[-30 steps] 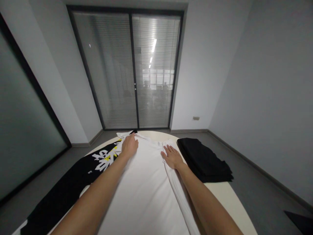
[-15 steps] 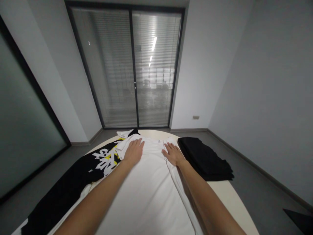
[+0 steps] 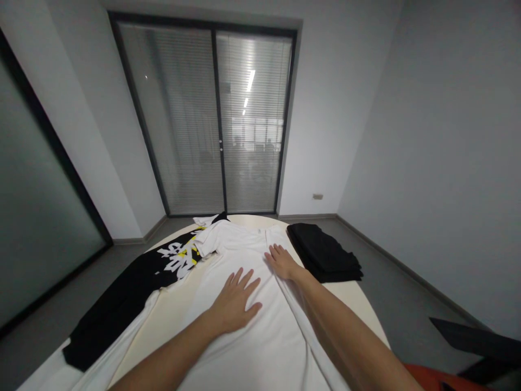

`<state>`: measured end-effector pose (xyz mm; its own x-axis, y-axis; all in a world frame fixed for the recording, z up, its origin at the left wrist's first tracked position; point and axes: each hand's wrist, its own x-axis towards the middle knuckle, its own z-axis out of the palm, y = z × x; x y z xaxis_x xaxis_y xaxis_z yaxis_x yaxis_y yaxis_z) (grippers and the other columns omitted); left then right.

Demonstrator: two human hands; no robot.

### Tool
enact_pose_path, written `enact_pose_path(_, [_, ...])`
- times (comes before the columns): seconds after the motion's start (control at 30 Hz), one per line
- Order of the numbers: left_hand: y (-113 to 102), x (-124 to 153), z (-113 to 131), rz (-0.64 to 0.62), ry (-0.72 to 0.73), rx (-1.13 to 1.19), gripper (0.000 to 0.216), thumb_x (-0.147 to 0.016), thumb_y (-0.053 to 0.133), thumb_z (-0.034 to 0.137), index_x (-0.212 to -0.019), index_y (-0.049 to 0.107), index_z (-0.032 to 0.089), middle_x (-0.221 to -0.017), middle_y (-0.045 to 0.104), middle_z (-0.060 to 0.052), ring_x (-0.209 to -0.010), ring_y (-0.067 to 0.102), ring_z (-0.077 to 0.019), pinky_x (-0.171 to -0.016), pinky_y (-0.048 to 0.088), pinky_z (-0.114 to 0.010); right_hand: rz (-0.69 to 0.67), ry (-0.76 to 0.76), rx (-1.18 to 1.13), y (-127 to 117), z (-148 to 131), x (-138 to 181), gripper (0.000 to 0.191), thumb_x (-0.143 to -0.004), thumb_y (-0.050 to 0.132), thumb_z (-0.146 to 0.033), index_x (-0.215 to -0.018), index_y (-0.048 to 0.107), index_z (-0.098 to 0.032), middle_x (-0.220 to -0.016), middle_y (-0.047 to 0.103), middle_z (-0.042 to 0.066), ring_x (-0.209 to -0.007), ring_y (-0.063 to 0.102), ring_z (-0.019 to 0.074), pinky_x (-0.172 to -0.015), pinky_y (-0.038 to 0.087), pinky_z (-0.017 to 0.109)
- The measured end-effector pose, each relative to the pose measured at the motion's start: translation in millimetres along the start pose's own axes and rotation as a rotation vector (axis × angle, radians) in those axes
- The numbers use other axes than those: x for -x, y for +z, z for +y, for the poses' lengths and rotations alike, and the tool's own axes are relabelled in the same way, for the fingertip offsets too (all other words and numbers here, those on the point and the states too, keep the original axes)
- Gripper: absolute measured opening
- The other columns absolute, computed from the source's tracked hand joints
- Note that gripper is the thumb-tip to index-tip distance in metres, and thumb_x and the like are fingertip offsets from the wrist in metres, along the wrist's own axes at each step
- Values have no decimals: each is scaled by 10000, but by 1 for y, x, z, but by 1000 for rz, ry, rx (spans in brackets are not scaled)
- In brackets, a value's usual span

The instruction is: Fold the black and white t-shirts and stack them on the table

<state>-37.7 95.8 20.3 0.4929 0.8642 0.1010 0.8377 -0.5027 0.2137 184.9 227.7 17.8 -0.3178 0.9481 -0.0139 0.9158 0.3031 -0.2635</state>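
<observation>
A white T-shirt (image 3: 248, 347) lies spread on the table, its collar toward the far edge and its right side folded inward. My left hand (image 3: 235, 301) rests on the middle of the shirt with fingers spread. Farther up, my right hand (image 3: 283, 262) lies flat on the folded right side, below the collar. Neither hand grips the cloth. The shirt's left sleeve (image 3: 208, 241) sticks out over a black garment with white and yellow lettering (image 3: 122, 304), which lies along the table's left side.
A stack of folded black cloth (image 3: 323, 252) sits at the right edge of the cream round table (image 3: 358, 304). Part of a red and black object (image 3: 439, 377) shows at the lower right. Behind stands a glass door with blinds (image 3: 256, 174).
My left hand has moved from near the left shoulder down to the middle of the shirt, its fingers spreading. My right hand stays on the folded side. The view has shifted to the right.
</observation>
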Motion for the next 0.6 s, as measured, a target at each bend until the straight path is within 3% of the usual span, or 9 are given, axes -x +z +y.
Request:
enact_pose_path(0.13, [-2,-9,-2,-22,-4,11,606,-974,415,555,-1530,359,318,-1638,242,-48,-1514,150,-336,-1201,183,-567,-74,42,11,5,0,-1,829,-976,68,-660,-1593,163,-115,-1661,87,127,-1533,50,281,-1222,76,431])
enact_pose_path(0.23, [-11,-6,9,36,22,-14,559,-980,439,479,-1490,431,251,-1595,346,-90,-1482,274,-311,-1209,194,-536,-65,27,12,3,3,-4,773,-998,70,-606,-1591,181,-122,-1659,104,120,-1534,54,264,-1224,74,431])
enact_pose_path(0.33, [-24,13,31,60,269,24,520,-965,479,440,-1451,467,256,-1544,437,-83,-1419,397,-262,-1215,211,-488,-3,-43,-54,1,7,1,745,-1011,92,-578,-1571,258,-116,-1650,175,120,-1531,102,255,-1225,101,432])
enact_pose_path(0.47, [-34,47,60,-96,715,62,616,-935,524,516,-1499,396,303,-1594,356,-53,-1457,333,-309,-1193,265,-510,151,-202,-153,-7,8,25,699,-1018,158,-566,-1476,440,-119,-1570,381,135,-1471,284,224,-1208,195,365])
enact_pose_path(0.6, [-22,66,82,-46,821,-49,480,-1021,418,325,-1500,393,324,-1605,332,-27,-1471,310,-283,-1173,331,-455,199,-317,-151,-23,4,60,471,-1004,349,-464,-1279,587,-165,-1297,617,138,-1234,523,240,-1080,369,356])
